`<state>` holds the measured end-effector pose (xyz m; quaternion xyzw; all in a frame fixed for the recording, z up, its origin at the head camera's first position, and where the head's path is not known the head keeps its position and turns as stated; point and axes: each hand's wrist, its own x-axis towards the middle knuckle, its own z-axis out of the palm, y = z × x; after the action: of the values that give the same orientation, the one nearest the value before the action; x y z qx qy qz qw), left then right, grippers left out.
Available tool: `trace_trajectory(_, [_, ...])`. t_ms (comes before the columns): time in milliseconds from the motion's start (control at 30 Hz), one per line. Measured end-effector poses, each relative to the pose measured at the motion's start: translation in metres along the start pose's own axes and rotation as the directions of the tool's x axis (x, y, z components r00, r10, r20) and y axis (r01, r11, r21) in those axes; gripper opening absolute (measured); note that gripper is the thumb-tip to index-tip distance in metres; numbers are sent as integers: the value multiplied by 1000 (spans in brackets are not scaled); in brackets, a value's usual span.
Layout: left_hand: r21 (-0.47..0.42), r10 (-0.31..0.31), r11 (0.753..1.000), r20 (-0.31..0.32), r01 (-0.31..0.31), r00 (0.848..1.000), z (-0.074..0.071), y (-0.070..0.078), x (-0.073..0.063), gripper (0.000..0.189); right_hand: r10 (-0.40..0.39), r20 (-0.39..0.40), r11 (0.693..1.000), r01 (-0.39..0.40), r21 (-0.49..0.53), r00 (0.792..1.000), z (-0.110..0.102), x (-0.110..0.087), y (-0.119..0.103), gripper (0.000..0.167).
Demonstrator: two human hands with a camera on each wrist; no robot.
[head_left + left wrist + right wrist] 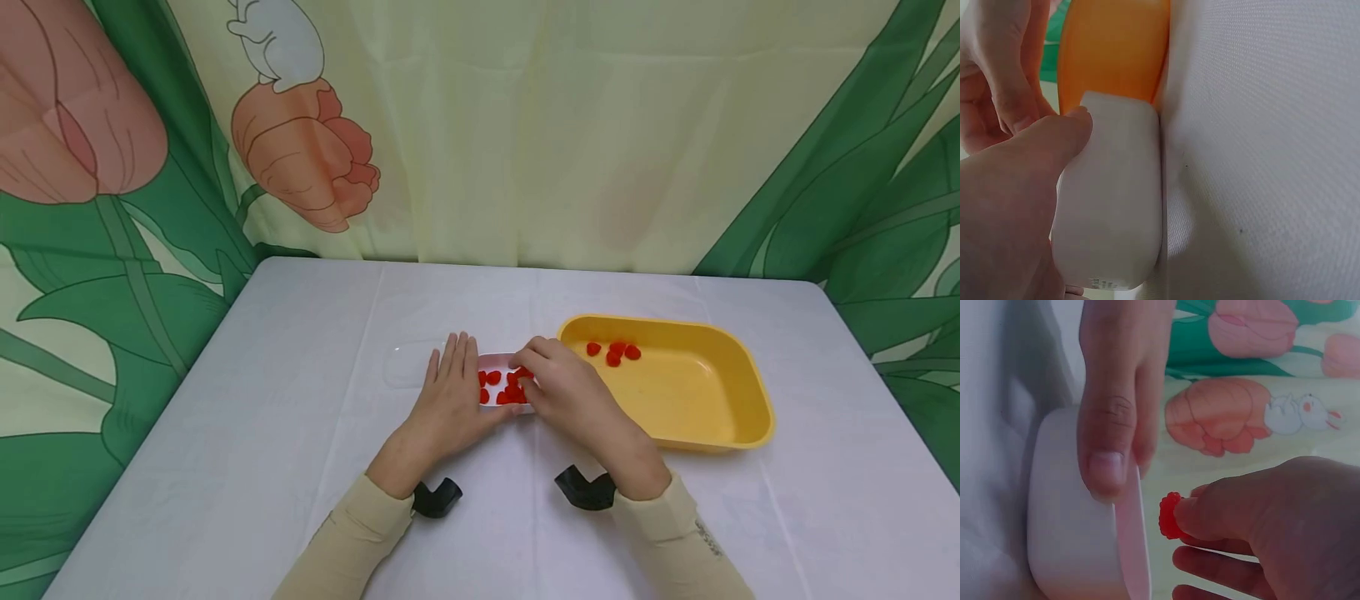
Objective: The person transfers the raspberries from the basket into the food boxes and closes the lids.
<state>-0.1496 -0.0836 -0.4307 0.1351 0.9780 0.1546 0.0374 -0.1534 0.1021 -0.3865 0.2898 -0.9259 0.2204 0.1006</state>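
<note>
A small white box (1110,194) with a pink-tinted inside holds several red raspberry-like pieces (512,394) near the middle of the table. My left hand (446,408) steadies it, straight fingers at its left end and the thumb along the near wall, tip at the rim. Over the box's right end is my right hand (577,398). In the right wrist view, its thumb and forefinger pinch one red raspberry (1170,515) just beyond the rim. Part of the box's contents is hidden behind both hands.
Right of the box stands a yellow tray (697,408), with several more red raspberries (615,354) at its left side. A clear, shallow plastic lid (408,367) lies left of my left hand. The white-covered table (262,417) ends at a patterned curtain (540,150).
</note>
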Motion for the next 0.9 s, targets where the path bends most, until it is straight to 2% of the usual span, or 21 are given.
trace_trajectory(133, [4, 2, 1000, 2, -2, 1000, -1, 0, 0, 114, -12, 5, 1000, 12, -13, 1000, 4, 2, -3, 30])
trace_trajectory(400, [2, 0, 1000, 11, 0, 1000, -1, 1, 0, 112, -39, 9, 999, 39, 2, 999, 8, 1, -4, 25])
trace_trajectory(633, [-4, -6, 1000, 12, 6, 1000, -2, 2, 0, 114, 0, -23, 998, 2, 56, 1000, -2, 0, -1, 26])
trace_trajectory(767, [0, -2, 1000, 5, 2, 1000, -2, 2, 0, 113, 8, -50, 997, -4, 75, 999, -8, -1, 3, 21])
trace_trajectory(900, [11, 4, 1000, -2, -4, 1000, -1, 1, 0, 111, 71, -48, 992, -66, 111, 996, -15, -3, 6, 18])
